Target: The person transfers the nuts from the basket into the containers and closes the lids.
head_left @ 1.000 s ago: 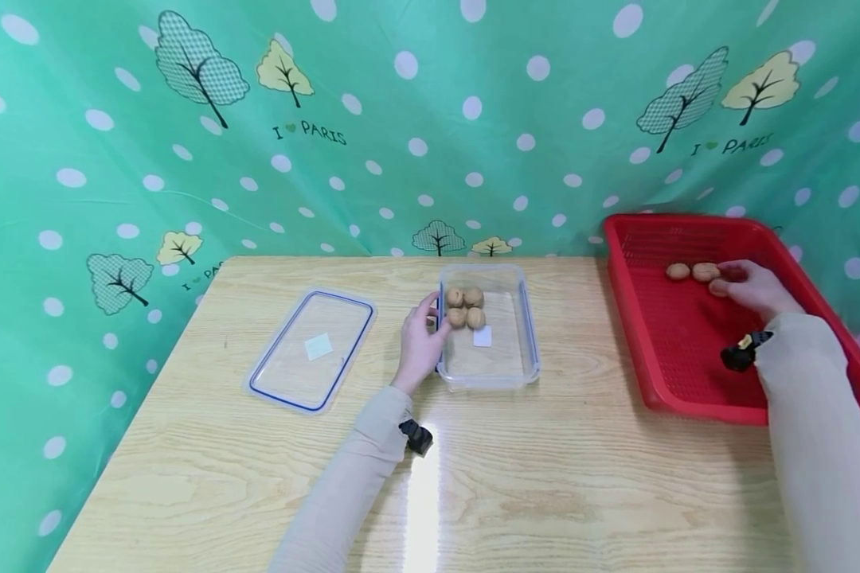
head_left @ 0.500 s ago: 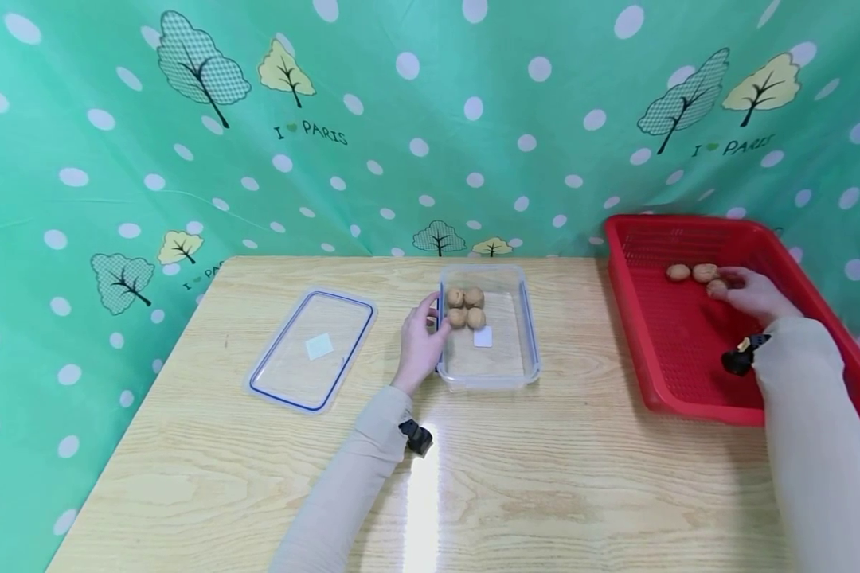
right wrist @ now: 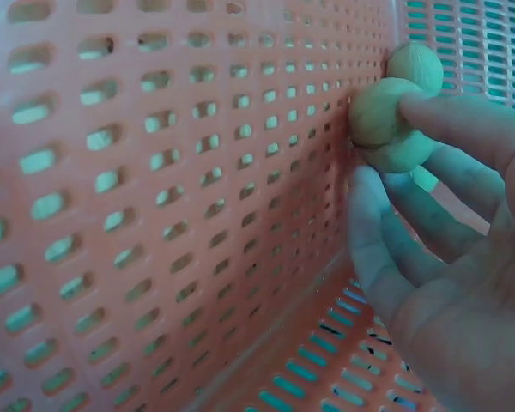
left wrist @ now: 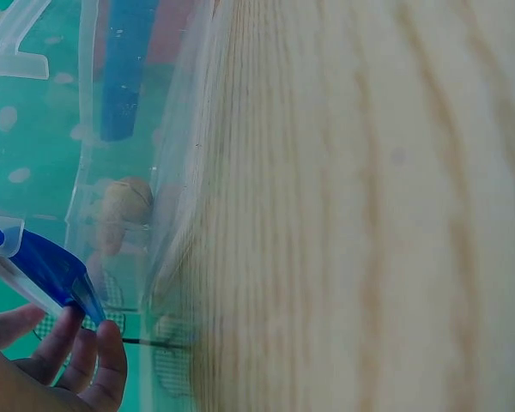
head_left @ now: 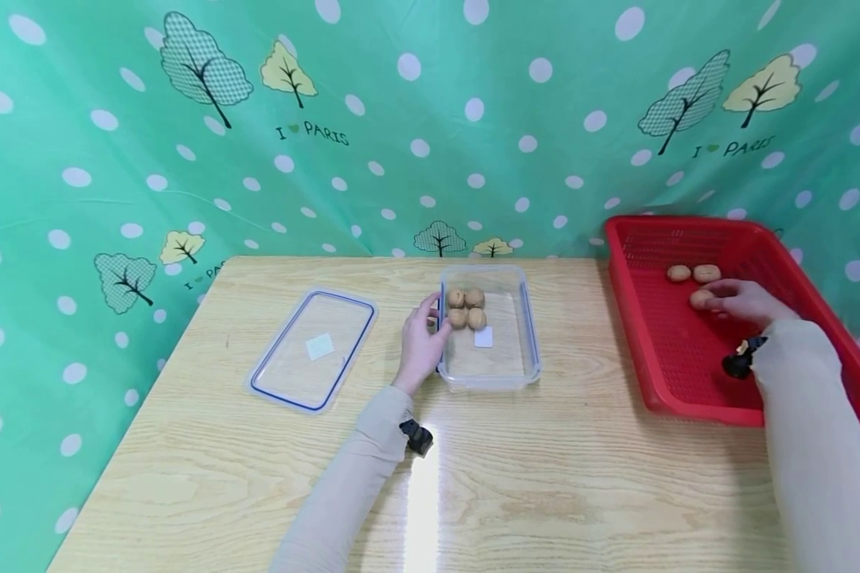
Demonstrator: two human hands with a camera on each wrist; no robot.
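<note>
Red basket [head_left: 638, 342], brown walnuts [head_left: 476, 319], blue-lined lid [head_left: 290, 368], white-dotted green backdrop [head_left: 373, 87], pale grained table [head_left: 545, 446]

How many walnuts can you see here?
7. Four walnuts sit bunched in the clear container. Two walnuts lie toward the far side of the red basket, and the right hand holds a third walnut there. That hand could be hiding more.
</note>
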